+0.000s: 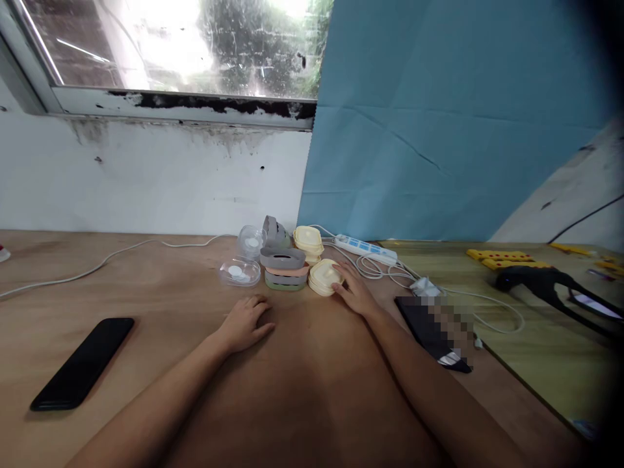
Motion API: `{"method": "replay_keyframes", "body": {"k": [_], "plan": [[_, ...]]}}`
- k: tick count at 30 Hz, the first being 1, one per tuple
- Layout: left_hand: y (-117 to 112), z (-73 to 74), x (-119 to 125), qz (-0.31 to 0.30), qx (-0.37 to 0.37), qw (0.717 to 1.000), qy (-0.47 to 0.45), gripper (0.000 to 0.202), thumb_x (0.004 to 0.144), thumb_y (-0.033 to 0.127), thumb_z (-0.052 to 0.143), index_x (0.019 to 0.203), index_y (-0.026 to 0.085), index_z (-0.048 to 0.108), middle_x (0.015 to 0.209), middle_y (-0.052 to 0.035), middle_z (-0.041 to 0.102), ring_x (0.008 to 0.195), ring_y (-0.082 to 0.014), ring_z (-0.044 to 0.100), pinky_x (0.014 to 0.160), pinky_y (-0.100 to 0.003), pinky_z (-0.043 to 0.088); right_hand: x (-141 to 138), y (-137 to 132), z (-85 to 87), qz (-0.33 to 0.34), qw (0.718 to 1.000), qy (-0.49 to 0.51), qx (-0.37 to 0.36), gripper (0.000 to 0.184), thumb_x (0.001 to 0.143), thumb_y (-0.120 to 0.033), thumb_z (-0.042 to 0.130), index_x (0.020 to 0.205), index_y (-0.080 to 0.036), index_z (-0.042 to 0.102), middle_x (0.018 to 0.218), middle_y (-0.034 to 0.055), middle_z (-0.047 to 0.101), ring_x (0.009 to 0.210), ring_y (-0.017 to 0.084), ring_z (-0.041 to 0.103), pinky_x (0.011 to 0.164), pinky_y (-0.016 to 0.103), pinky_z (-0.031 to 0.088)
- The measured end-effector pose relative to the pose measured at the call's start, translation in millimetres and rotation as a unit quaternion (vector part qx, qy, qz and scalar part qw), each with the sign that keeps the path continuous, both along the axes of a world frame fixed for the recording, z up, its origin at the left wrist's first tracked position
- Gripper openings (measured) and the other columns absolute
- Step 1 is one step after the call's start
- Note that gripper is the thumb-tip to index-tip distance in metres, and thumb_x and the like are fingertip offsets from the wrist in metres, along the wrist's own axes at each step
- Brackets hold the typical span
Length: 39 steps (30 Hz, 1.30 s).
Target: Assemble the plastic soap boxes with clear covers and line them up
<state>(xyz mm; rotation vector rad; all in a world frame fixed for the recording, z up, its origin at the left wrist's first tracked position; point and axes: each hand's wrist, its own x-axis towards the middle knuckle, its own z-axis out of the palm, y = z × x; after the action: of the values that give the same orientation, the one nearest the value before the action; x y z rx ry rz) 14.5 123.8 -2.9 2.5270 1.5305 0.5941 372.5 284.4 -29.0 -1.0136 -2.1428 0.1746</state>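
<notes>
My left hand (pixel 245 322) rests palm down on the wooden table (pixel 160 312), fingers loosely curled, holding nothing. My right hand (pixel 355 289) lies flat with its fingertips touching a stack of cream round lids (pixel 324 277). Just beyond are a stack of grey, pink and green rings (pixel 285 268), a second cream stack (pixel 308 240), a grey piece (pixel 275 232) standing behind them, and two clear plastic shells (pixel 238 271) (pixel 251 241).
A black phone (pixel 82 362) lies at the left. A white power strip (pixel 365 248) with tangled cables sits by the blue sheet (pixel 439 117). A dark flat device (pixel 429 328) lies on the right. Yellow pieces (pixel 502 259) and a black tool (pixel 541 281) are further right.
</notes>
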Motion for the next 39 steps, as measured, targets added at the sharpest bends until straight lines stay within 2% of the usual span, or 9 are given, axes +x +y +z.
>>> {"method": "replay_keyframes", "body": {"k": [11,19,32,39], "plan": [[1,-1.7,-1,-0.003,0.009,1.000,0.003,0.039,0.092,0.043,0.062,0.122,0.018,0.066,0.133,-0.0150,0.062,0.122,-0.0320,0.059,0.104,-0.050,0.048,-2,1,0.9,-0.003,1.000,0.015,-0.024,0.061,0.095,-0.064,0.046,0.137,-0.022,0.059,0.149,0.0162,0.052,0.142,0.035,0.043,0.118,0.061,0.032],[1,-0.2,0,-0.002,-0.004,1.000,0.012,0.041,0.093,0.043,0.061,0.124,0.016,0.065,0.135,-0.0160,0.061,0.123,-0.0321,0.058,0.105,-0.050,0.047,-2,3,-1.3,-0.007,1.000,0.021,-0.022,0.062,0.096,-0.064,0.044,0.135,-0.019,0.061,0.148,0.0182,0.052,0.141,0.034,0.045,0.119,0.058,0.033],[1,1.6,0,-0.007,0.008,1.000,-0.003,0.039,0.091,0.043,0.062,0.121,0.017,0.067,0.133,-0.0161,0.063,0.121,-0.0327,0.060,0.104,-0.051,0.049,-3,1,4.0,-0.013,0.999,0.045,-0.020,0.056,0.097,-0.061,0.045,0.134,-0.023,0.060,0.145,0.0148,0.056,0.137,0.033,0.049,0.116,0.058,0.038],[0,6.0,-3,-0.015,0.002,0.996,-0.084,0.027,0.095,0.037,0.058,0.114,0.020,0.067,0.117,-0.0108,0.071,0.109,-0.0261,0.066,0.098,-0.044,0.052,-6,-5,14.1,-0.035,0.996,0.083,0.015,0.051,0.098,-0.059,0.044,0.128,-0.021,0.063,0.135,0.0152,0.063,0.128,0.032,0.057,0.112,0.053,0.042]]}}
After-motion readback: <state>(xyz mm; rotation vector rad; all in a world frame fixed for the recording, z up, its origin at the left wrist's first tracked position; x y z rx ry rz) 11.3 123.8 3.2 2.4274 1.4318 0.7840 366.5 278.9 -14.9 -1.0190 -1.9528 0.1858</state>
